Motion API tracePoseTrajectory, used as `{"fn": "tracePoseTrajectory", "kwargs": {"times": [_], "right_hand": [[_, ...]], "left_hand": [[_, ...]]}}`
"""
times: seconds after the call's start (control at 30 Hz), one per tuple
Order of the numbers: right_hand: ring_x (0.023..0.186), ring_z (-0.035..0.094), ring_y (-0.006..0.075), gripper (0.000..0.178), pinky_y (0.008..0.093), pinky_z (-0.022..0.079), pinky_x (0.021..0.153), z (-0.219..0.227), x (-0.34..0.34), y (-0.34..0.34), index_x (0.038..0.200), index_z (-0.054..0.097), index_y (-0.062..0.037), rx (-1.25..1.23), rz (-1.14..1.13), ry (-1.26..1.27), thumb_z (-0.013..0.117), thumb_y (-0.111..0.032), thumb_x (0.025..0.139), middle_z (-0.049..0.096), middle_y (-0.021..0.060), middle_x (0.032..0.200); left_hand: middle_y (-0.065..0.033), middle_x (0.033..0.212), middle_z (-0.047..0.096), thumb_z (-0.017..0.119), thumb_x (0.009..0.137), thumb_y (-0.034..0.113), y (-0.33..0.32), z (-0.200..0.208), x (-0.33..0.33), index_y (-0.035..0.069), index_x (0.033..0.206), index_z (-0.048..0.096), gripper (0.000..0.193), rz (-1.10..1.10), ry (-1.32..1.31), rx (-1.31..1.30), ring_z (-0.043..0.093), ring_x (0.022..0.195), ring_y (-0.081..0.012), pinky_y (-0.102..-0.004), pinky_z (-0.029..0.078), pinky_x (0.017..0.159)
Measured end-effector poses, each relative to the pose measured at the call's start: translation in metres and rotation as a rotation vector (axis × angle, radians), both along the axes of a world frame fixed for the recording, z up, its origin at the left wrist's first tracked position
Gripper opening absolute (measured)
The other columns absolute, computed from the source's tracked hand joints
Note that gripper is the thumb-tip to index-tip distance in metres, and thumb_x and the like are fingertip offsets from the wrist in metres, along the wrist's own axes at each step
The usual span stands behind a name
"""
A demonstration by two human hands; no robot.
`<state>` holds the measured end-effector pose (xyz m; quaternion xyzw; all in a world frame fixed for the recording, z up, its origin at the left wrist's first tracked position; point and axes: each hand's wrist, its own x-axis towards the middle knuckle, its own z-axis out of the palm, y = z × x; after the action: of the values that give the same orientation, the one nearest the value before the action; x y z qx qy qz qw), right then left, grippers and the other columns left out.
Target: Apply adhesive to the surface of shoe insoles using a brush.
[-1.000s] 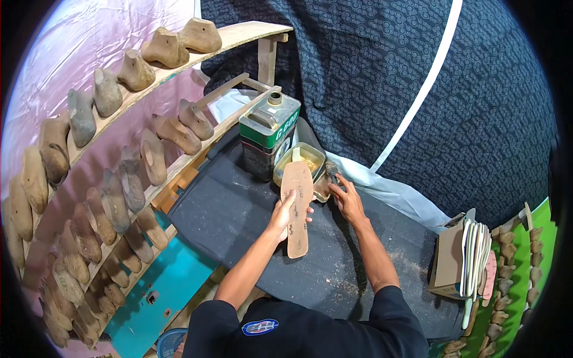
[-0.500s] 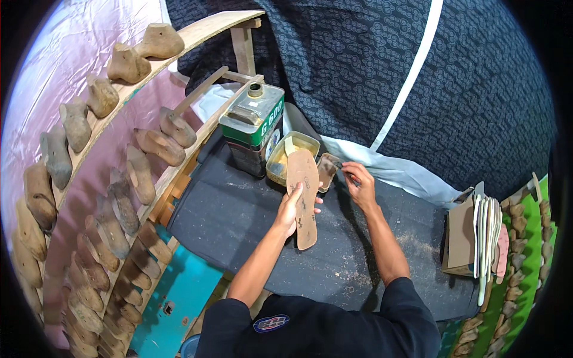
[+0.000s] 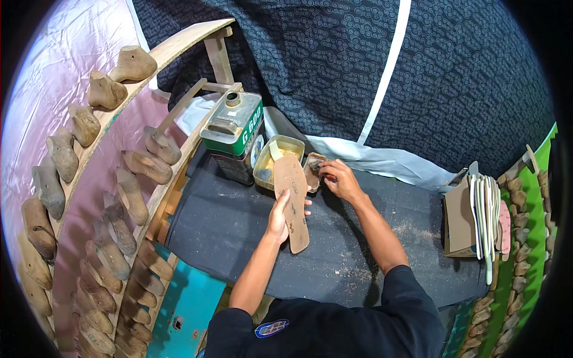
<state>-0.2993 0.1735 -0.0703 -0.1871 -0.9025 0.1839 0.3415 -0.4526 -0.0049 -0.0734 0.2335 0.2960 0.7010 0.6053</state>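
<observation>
My left hand [image 3: 278, 219] is closed round the middle of a brown shoe insole [image 3: 293, 209], with the thumb on the top face. Dark handwritten marks run along that face, and the insole tilts away from me. My right hand [image 3: 340, 180] is at the right rim of a small brown open box [image 3: 311, 178], fingers pinched on a small dark thing too small to name. Behind the insole's far end sits a square translucent tub [image 3: 292, 143] with yellowish residue. A pale flat handle [image 3: 275, 149] sticks up out of it.
A green and black metal can [image 3: 230, 128] stands left of the tub. Wooden shoe lasts [image 3: 134, 62] line shelves at the left, and more hang at the right. A cardboard box [image 3: 461, 230] with pale strips stands at the table's right. Shavings dot the dark tablecloth [image 3: 227, 232].
My right hand has moved in over the small box, its fingers now closer to the opening. The left hand still holds the insole. The whole view has shifted slightly.
</observation>
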Motion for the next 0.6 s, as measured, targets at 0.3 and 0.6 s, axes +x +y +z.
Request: {"fn": "tracePoseTrajectory", "kwargs": {"times": [0.3,0.6], "right_hand": [[0.101,0.064,0.0214,0.022,0.0352,0.054,0.081,-0.004,0.000,-0.013,0.100,0.067,-0.0026,-0.303,-0.105,0.334,0.065,0.004,0.079,0.067,0.0091,0.109],[0.096,0.064,0.0204,0.017,0.0331,0.057,0.083,0.018,0.008,-0.046,0.106,0.057,0.0049,-0.382,-0.053,0.903,0.059,0.006,0.089,0.058,0.0152,0.116]], "left_hand": [[-0.0122,0.124,0.060,0.049,0.098,0.039,-0.003,-0.003,0.002,0.003,0.135,0.048,0.051,0.030,-0.004,-0.004,0.062,0.100,-0.0207,-0.0368,0.057,0.076],[-0.0183,0.132,0.055,0.025,0.096,0.064,0.000,0.003,0.002,0.006,0.143,0.040,0.076,-0.041,-0.090,0.099,0.061,0.103,-0.0252,-0.0457,0.057,0.078]]}}
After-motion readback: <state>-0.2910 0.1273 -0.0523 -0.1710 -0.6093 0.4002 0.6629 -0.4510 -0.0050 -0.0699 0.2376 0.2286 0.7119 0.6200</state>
